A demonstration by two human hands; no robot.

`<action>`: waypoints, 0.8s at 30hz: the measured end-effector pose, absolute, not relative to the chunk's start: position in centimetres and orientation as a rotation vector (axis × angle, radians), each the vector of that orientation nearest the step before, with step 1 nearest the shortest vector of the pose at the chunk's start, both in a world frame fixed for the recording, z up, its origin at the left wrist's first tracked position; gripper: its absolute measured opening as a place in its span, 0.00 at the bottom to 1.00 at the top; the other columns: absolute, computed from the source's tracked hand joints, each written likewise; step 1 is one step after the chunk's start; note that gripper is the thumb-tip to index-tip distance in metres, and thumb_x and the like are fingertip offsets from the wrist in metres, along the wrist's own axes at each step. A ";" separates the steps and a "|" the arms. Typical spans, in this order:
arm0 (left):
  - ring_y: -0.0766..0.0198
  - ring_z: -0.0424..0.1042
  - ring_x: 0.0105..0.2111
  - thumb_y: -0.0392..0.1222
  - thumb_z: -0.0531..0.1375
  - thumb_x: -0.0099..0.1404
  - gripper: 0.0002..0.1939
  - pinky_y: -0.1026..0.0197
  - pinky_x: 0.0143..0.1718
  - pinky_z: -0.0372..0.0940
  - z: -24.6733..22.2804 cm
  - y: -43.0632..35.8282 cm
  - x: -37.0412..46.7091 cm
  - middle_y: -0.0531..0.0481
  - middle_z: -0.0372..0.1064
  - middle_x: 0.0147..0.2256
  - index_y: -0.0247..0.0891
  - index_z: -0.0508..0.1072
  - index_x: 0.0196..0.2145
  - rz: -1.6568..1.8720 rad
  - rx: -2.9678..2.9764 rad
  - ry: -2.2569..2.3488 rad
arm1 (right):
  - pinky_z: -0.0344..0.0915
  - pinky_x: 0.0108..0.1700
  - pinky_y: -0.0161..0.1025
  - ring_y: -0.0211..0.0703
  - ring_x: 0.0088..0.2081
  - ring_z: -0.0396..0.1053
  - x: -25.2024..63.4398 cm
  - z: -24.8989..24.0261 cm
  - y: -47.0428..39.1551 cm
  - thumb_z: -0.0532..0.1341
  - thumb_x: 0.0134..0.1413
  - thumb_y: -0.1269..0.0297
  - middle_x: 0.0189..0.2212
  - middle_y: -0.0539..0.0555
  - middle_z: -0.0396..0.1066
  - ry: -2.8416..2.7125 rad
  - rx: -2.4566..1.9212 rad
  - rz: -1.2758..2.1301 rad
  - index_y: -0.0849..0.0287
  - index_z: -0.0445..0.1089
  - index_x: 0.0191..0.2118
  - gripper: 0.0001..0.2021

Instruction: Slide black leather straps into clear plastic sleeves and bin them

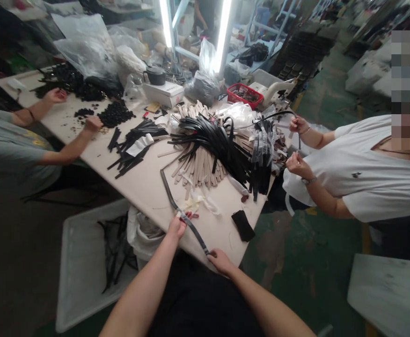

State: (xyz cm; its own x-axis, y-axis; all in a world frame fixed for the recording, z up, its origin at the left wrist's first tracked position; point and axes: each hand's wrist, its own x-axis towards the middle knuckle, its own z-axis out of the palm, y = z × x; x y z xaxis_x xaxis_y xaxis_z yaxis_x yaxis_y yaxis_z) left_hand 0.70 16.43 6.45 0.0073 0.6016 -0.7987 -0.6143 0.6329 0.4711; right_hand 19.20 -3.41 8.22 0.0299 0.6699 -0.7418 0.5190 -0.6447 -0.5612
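Observation:
A long dark strap (195, 232) runs between my two hands over the front edge of the table, its far part lying on the tabletop. My left hand (179, 226) grips it partway along, near a small reddish piece (195, 216). At the strap's near end, my right hand (220, 260) pinches it between thumb and fingers. Beyond my hands lies a big heap of black straps (215, 145), spread over a fan of beige strips (201, 168). Crumpled clear plastic (208, 203) rests just past my left hand.
A co-worker at right holds a strap (275, 114); another at left reaches towards small black parts (112, 113). A black pouch-like piece (243, 225) lies near the table's right edge. A white bin (82, 262) with dark straps stands below left. A red basket (245, 95) sits farther back.

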 end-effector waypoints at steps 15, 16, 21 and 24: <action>0.62 0.69 0.17 0.54 0.58 0.67 0.17 0.61 0.23 0.64 10.7 2.4 7.0 0.51 0.67 0.18 0.35 0.71 0.34 0.583 0.181 1.026 | 0.58 0.17 0.31 0.37 0.14 0.66 17.5 14.2 -0.4 0.53 0.57 0.52 0.17 0.49 0.69 -0.866 -1.746 1.740 0.59 0.65 0.32 0.15; 0.60 0.73 0.21 0.52 0.58 0.68 0.15 0.60 0.25 0.66 11.1 3.8 7.0 0.49 0.71 0.22 0.36 0.70 0.35 0.640 0.146 1.065 | 0.56 0.16 0.30 0.37 0.14 0.65 17.4 15.0 -0.3 0.52 0.57 0.52 0.17 0.49 0.69 -0.848 -1.748 1.717 0.60 0.64 0.32 0.15; 0.62 0.74 0.24 0.41 0.57 0.69 0.08 0.56 0.32 0.71 12.3 10.7 6.6 0.49 0.70 0.25 0.36 0.66 0.33 0.832 -0.034 1.103 | 0.55 0.16 0.29 0.35 0.14 0.66 17.5 18.7 -0.2 0.53 0.59 0.50 0.18 0.50 0.71 -0.856 -1.706 1.633 0.61 0.67 0.35 0.17; 0.67 0.68 0.18 0.35 0.55 0.68 0.07 0.61 0.26 0.69 12.4 13.3 5.9 0.54 0.64 0.20 0.36 0.64 0.30 0.859 -0.047 1.047 | 0.54 0.17 0.29 0.35 0.15 0.66 17.3 20.5 -0.2 0.54 0.60 0.48 0.19 0.50 0.71 -0.877 -1.685 1.611 0.62 0.68 0.36 0.19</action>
